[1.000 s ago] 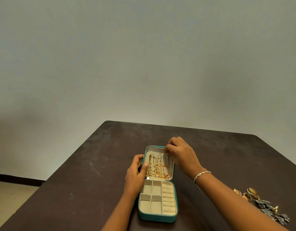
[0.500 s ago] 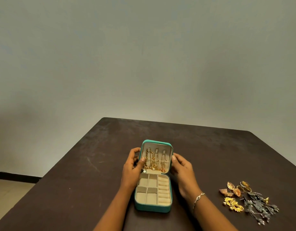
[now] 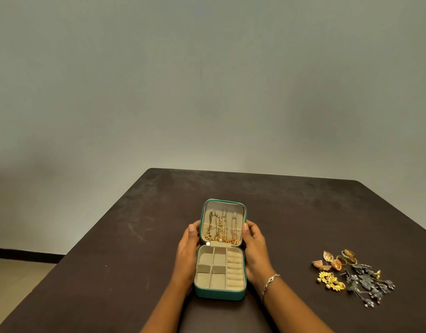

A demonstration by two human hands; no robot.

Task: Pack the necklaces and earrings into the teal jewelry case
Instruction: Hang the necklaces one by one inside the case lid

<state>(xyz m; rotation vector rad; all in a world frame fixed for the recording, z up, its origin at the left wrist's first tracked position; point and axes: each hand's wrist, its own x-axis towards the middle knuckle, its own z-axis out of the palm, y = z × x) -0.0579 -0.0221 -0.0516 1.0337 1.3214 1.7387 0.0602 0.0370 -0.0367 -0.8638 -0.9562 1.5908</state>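
The teal jewelry case (image 3: 219, 293) stands open on the dark table, its lid raised towards the wall. Several gold necklaces (image 3: 220, 228) hang inside the beige lid. The base has beige compartments and ring rolls with nothing in them. My left hand (image 3: 187, 251) holds the left side of the case, thumb at the lid's edge. My right hand (image 3: 255, 248) holds the right side, thumb on the lid's right edge. A pile of gold and dark silver earrings (image 3: 351, 275) lies on the table to the right, apart from both hands.
The dark brown table (image 3: 135, 236) has scuffed marks and ends at a far edge near the grey wall. Its left edge drops to a pale floor (image 3: 15, 280). A silver bracelet (image 3: 270, 281) is on my right wrist.
My right hand left the top of the lid and came down to the case's right side. The lid now stands more upright. The view shifted, showing the whole earring pile.
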